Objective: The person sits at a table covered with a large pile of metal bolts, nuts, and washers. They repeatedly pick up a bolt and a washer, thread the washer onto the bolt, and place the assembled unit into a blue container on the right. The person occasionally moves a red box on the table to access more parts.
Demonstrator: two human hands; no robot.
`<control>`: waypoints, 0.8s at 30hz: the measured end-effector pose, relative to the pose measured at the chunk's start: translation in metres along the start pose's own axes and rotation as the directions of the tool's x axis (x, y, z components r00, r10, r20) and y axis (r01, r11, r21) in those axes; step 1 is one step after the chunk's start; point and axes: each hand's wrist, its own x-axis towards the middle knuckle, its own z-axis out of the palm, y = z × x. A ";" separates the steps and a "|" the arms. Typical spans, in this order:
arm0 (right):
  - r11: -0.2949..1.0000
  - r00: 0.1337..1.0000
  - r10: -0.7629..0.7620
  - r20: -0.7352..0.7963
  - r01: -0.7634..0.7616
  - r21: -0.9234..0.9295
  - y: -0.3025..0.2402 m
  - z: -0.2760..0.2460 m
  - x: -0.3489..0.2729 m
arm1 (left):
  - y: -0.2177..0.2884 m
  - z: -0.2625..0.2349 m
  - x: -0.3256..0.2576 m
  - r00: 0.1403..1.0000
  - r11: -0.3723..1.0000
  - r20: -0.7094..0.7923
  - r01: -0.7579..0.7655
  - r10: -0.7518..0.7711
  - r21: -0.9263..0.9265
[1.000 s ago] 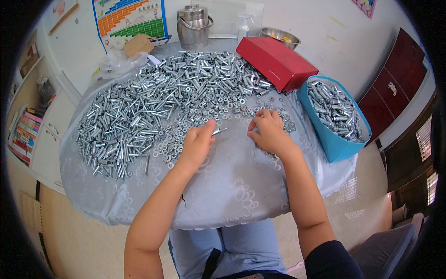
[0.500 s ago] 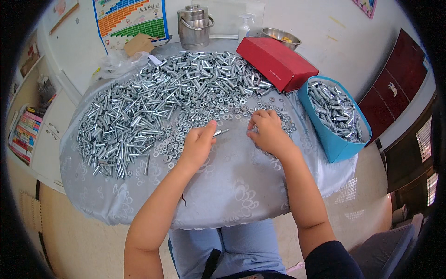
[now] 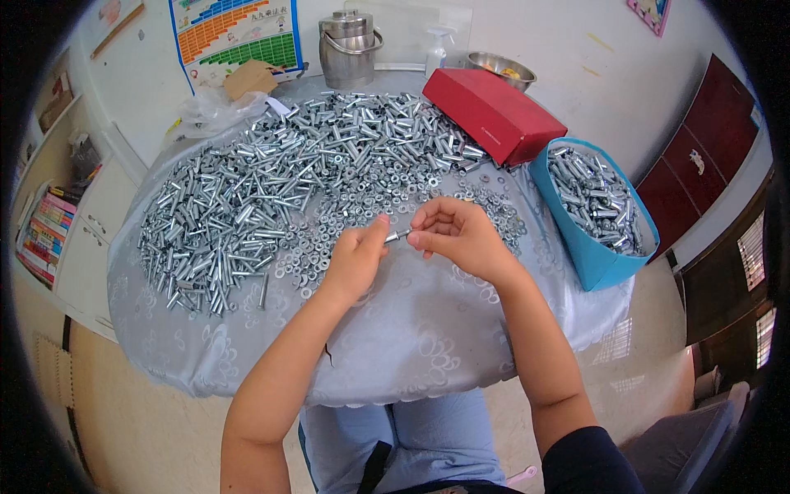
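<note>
My left hand (image 3: 355, 263) is closed round a silver metal bolt (image 3: 395, 236), whose thin end sticks out to the right. At that tip, my right hand (image 3: 462, 239) pinches thumb and forefinger together; whatever small part lies between them is too hidden to name. Behind and beside both hands spreads a layer of loose nuts and washers (image 3: 319, 249) on the grey patterned tablecloth (image 3: 411, 329). A large heap of silver bolts and metal sleeves (image 3: 222, 214) covers the left and far side of the table.
A blue fabric bin (image 3: 605, 267) full of assembled bolts stands on the right. Beyond the heap lie a red box (image 3: 494, 111), a steel pot (image 3: 348, 58), a spray bottle (image 3: 438, 53), a metal bowl (image 3: 502, 70) and a plastic bag (image 3: 210, 111).
My right hand has moved left from the washers to the bolt's tip, and its fingers have come together there. My left hand keeps the bolt in nearly the same place.
</note>
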 end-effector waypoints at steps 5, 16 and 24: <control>0.999 1.000 0.024 -0.015 -0.024 0.041 -0.006 -0.001 -0.001 | 0.000 -0.006 0.002 0.999 0.999 0.043 -0.010 0.012 -0.049; 0.994 1.000 0.004 0.030 -0.008 0.112 -0.003 -0.004 -0.001 | 0.006 0.000 -0.004 0.996 0.997 0.059 -0.058 0.060 -0.043; 0.990 0.996 0.066 0.059 -0.073 0.124 0.000 -0.003 0.001 | 0.010 0.000 -0.006 0.993 0.991 0.113 -0.003 0.019 -0.136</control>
